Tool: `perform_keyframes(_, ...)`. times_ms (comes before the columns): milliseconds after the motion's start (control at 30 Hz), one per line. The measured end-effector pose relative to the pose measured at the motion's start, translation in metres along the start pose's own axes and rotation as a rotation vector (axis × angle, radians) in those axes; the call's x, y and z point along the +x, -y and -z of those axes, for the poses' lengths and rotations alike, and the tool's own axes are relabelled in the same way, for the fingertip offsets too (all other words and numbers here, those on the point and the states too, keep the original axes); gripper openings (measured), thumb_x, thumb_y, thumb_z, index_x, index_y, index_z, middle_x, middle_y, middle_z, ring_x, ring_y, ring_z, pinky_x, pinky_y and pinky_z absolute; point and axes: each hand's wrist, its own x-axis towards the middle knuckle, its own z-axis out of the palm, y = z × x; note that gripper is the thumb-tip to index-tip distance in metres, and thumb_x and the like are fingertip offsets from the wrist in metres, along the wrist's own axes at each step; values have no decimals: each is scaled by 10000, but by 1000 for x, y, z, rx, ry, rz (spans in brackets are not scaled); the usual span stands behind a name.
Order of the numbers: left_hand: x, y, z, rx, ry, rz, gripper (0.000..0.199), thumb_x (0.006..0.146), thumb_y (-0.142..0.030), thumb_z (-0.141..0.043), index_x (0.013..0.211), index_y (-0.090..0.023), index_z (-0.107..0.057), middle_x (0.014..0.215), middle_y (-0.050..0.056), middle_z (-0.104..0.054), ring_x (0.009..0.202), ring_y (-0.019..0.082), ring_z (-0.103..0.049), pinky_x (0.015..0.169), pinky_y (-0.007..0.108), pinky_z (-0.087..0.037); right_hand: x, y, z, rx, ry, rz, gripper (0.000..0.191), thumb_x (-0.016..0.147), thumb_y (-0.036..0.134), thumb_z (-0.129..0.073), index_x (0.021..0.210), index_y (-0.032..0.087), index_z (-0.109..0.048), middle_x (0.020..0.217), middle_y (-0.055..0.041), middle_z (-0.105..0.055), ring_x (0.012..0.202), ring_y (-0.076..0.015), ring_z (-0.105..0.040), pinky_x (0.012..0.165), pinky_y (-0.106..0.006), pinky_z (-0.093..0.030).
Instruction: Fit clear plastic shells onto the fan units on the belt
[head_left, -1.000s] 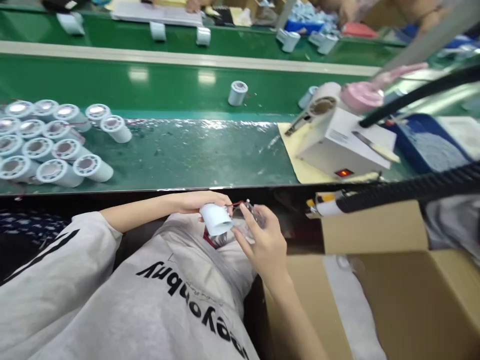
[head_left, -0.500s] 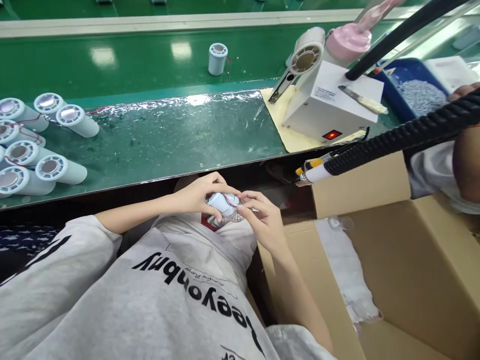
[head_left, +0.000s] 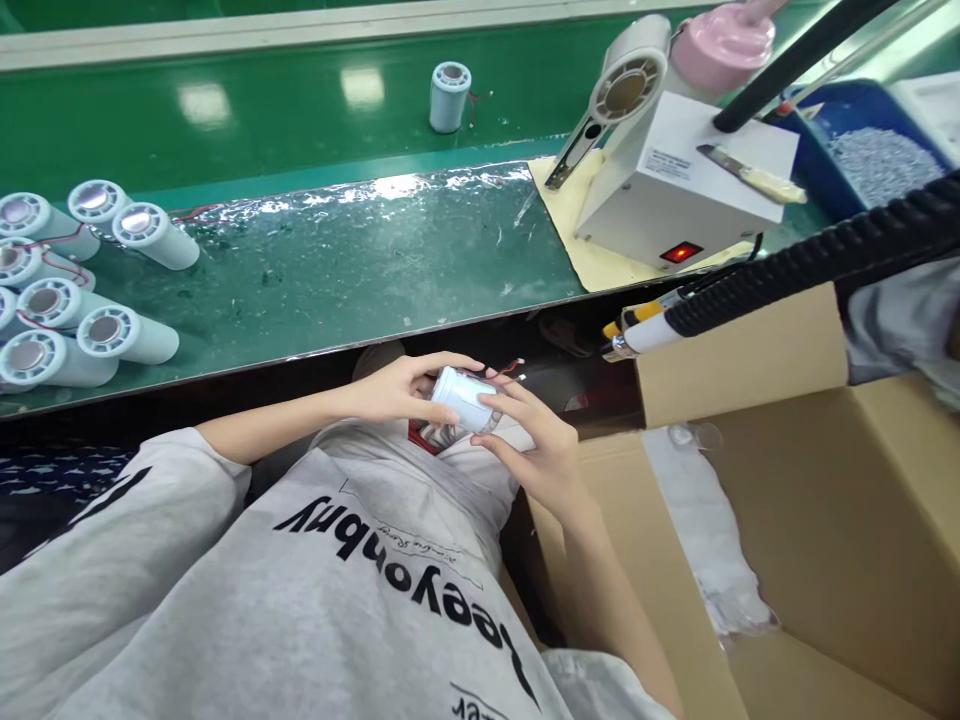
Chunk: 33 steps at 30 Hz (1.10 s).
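Observation:
Above my lap, both hands grip a light blue cylinder (head_left: 463, 398) with thin red and dark wires trailing off its far right side. My left hand (head_left: 409, 388) wraps its left end, thumb on the near side and fingers over the far side. My right hand (head_left: 536, 435) holds its right end between thumb and fingers. Something clear, like plastic, shows by the cylinder's right end, partly hidden by my fingers. Similar light blue cylinders (head_left: 127, 335) with round, slotted ends lie in a group at the bench's left. One more cylinder (head_left: 449, 98) stands upright further back, its wires to the right.
A white box (head_left: 686, 185) with a lit red switch stands on the green bench (head_left: 360, 270), a handheld fan (head_left: 626, 90) beside it. A knife (head_left: 750, 172) lies on top. A black ribbed hose (head_left: 817, 250) crosses at right above an open carton (head_left: 840, 500). Behind is a blue bin (head_left: 814, 150).
The cylinder has turned in my hands, so its smooth side faces up and its wires stick out to the far right. My view has shifted slightly.

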Motion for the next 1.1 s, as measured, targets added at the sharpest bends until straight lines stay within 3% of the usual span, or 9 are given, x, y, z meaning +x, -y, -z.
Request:
perform_keyframes(133, -1, -5, 1, 68, 40, -45, 816, 711, -323, -894, 1460, -275, -575, 1426, 128, -642, 1139, 246, -694, 925, 350, -569, -8, 0, 1, 80, 16, -44, 438, 865, 250, -818, 1272, 296, -662, 1369, -92, -684, 1318, -294, -629, 1083, -467, -565)
perform_keyframes(333, -3, -12, 1, 177, 102, -174, 793, 723, -297, -892, 1454, -312, -587, 1534, 115, -565, 1371, 286, -576, 1054, 376, -531, -8, 6, 4, 293, 21, -195, 448, 821, 339, -866, 1215, 301, -656, 1271, -65, -708, 1215, -243, -679, 964, -370, -631)
perform_keyframes(567, -5, -12, 1, 241, 119, -211, 736, 753, -321, -871, 1440, -299, -605, 1509, 122, -584, 1360, 287, -585, 1066, 391, -528, -8, 11, 6, 428, 35, -445, 546, 743, 478, -902, 1174, 266, -642, 1202, -81, -700, 1074, -244, -711, 891, -369, -633)
perform_keyframes(700, -5, -12, 1, 265, 124, -222, 736, 754, -325, -870, 1440, -302, -604, 1499, 122, -590, 1367, 293, -576, 1077, 404, -525, -7, 11, 5, 495, 42, -505, 580, 745, 568, -871, 1166, 259, -620, 1187, -96, -712, 1002, -238, -719, 821, -352, -631)
perform_keyframes(900, -5, -13, 2, 278, 128, -221, 735, 750, -292, -868, 1438, -302, -607, 1503, 122, -586, 1381, 302, -564, 1086, 419, -524, -4, 10, 2, 609, 34, -570, 534, 762, 573, -849, 1111, 241, -619, 978, -49, -743, 779, -180, -704, 670, -303, -629)
perform_keyframes(1100, -6, -12, 2, 277, 128, -251, 728, 760, -257, -856, 1441, -301, -603, 1501, 119, -589, 1382, 291, -569, 1094, 415, -524, -2, 9, -6, 717, 5, -698, 570, 726, 654, -830, 1029, 223, -612, 856, -9, -712, 655, -180, -727, 545, -304, -645)
